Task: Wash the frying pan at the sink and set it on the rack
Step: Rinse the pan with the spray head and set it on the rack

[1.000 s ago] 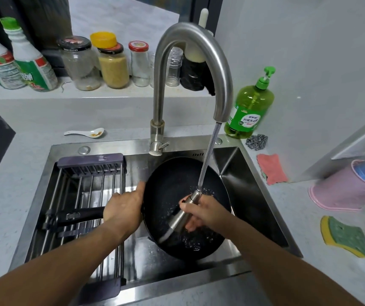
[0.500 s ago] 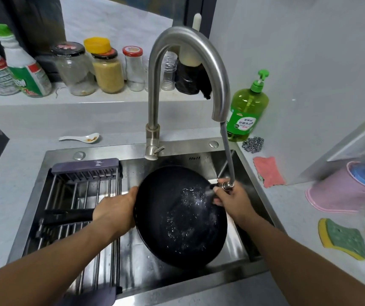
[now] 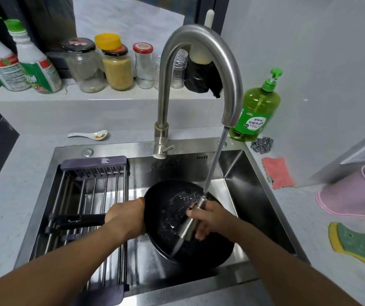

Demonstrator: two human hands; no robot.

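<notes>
The black frying pan [image 3: 172, 215] is tilted inside the steel sink [image 3: 252, 186], its wet inner face toward me. My left hand [image 3: 126, 217] grips the pan where the black handle [image 3: 77, 220] joins the bowl; the handle lies over the drying rack [image 3: 93, 186]. My right hand [image 3: 208, 219] holds the pull-out spray head [image 3: 188, 226], which is aimed down at the pan's lower part, with water running over it. The hose [image 3: 215, 160] runs up to the curved faucet [image 3: 199, 54].
A green dish soap bottle [image 3: 256, 107], a steel scourer [image 3: 262, 144], a pink cloth [image 3: 277, 173] and a yellow-green sponge [image 3: 356, 244] lie on the counter right of the sink. A pink bucket [image 3: 351, 195] stands far right. Jars and bottles line the back ledge; a white spoon [image 3: 88, 135] lies below it.
My right hand has brought the spray head from the pan's right rim back over its middle and lower part. My left hand keeps its hold on the pan.
</notes>
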